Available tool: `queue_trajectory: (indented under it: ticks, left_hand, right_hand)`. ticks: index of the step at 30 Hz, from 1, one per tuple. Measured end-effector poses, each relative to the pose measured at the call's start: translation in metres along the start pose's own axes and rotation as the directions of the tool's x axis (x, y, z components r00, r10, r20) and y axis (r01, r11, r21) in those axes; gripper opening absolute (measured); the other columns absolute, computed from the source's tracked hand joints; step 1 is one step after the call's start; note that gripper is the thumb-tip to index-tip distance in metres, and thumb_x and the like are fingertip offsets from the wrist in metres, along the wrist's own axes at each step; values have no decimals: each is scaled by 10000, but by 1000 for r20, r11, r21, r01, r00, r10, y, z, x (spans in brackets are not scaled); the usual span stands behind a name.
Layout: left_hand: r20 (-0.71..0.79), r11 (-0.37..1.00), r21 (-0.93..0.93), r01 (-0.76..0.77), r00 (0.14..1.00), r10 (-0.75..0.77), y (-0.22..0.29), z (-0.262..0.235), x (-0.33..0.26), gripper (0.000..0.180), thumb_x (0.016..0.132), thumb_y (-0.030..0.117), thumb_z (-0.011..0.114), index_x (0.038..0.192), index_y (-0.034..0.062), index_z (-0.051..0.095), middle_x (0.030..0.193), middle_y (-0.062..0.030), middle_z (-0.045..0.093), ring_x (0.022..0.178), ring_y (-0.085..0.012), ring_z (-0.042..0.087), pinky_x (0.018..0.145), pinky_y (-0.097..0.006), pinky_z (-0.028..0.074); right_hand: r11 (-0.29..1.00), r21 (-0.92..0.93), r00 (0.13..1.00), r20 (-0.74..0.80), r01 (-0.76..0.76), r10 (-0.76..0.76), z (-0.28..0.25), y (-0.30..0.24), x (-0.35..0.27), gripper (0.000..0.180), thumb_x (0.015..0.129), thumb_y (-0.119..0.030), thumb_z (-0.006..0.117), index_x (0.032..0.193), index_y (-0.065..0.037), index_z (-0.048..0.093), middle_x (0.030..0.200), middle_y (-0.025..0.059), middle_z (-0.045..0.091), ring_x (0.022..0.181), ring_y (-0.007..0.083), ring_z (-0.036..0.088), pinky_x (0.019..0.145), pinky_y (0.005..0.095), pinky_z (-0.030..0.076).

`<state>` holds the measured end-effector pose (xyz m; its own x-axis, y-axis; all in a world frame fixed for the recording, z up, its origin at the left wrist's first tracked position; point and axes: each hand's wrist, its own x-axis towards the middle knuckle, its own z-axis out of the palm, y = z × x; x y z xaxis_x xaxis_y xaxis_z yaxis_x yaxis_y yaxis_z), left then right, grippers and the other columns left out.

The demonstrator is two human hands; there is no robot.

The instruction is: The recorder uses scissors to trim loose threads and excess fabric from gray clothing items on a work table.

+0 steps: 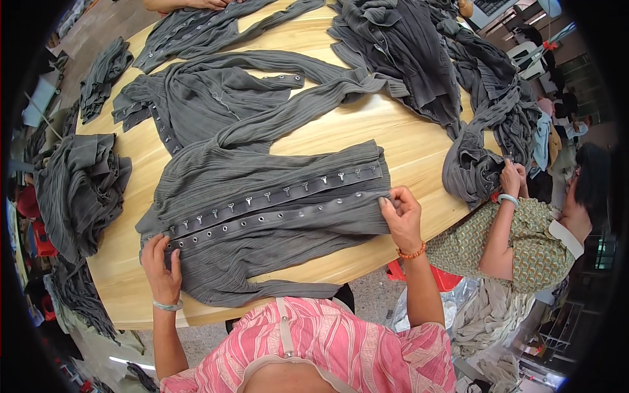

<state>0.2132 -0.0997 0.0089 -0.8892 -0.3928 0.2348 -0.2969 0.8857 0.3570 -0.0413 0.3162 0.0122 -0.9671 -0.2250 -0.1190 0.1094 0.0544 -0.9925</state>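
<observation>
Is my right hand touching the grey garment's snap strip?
Touching. The head view shows the right hand pinching the end of the grey garment at its snap strip.

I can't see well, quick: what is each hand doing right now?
Left hand: fingers spread flat, pressing one end of the grey garment, not gripping.
Right hand: fingers curled, pinching the garment's other edge.

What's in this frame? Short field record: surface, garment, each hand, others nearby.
surface: round wooden table
garment: grey ribbed cardigan, flat, two eyelet plackets side by side
left hand: pressing one end of the plackets
right hand: pinching the other end
other garments: grey pile at the far side
nearby: co-worker's hands on a grey piece at the table's right edge
</observation>
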Motion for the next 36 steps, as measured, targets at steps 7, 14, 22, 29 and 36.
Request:
queue_trajectory:
  ticks: [7, 14, 22, 29, 36]
  left_hand:
    - [-25, 993, 77, -91, 995, 94, -7, 6, -3, 387, 839, 48, 667, 1216, 32, 578, 1292, -174, 539, 1181, -352, 512, 1019, -440, 361]
    - [-25, 994, 99, -56, 998, 59, -18, -4, -16, 373, 828, 53, 672, 1192, 42, 588, 1175, -155, 572, 1095, -341, 540, 943, -429, 393]
    - [-60, 996, 79, -49, 997, 54, -20, -5, -17, 375, 812, 107, 687, 1171, 42, 599, 1204, -131, 573, 1080, -327, 535, 919, -425, 408]
    - [-28, 998, 54, 9, 1000, -7, -28, -17, -30, 362, 827, 132, 678, 1175, 58, 611, 1247, -120, 566, 1109, -317, 526, 920, -421, 405]
    - [-149, 991, -118, 69, 985, -87, -42, -12, -27, 320, 785, 94, 716, 1092, 43, 637, 1156, -144, 584, 1051, -321, 556, 893, -398, 436]
  right_hand:
    - [879, -463, 993, -85, -112, 82, -23, 22, -23, 151, 902, -115, 662, 949, 24, 626, 559, -37, 522, 522, 9, 430, 479, 203, 336]
    - [779, -627, 999, -9, -30, 32, -13, 22, -13, 187, 862, -158, 729, 895, 18, 673, 620, -20, 586, 575, 53, 497, 521, 239, 402]
    - [925, -294, 958, -83, 239, -273, -24, 1, -9, 132, 1033, -135, 485, 1019, -14, 536, 897, -26, 504, 792, 55, 435, 719, 192, 384]
    - [982, -6, 982, 3, -191, 191, -11, -14, 5, 240, 1020, -227, 522, 1118, -17, 583, 1013, 29, 626, 877, 100, 587, 796, 264, 495]
    - [403, -898, 952, 51, 176, -302, -1, 1, 14, 136, 948, -101, 585, 1053, -16, 600, 882, 89, 617, 740, 180, 582, 645, 308, 473]
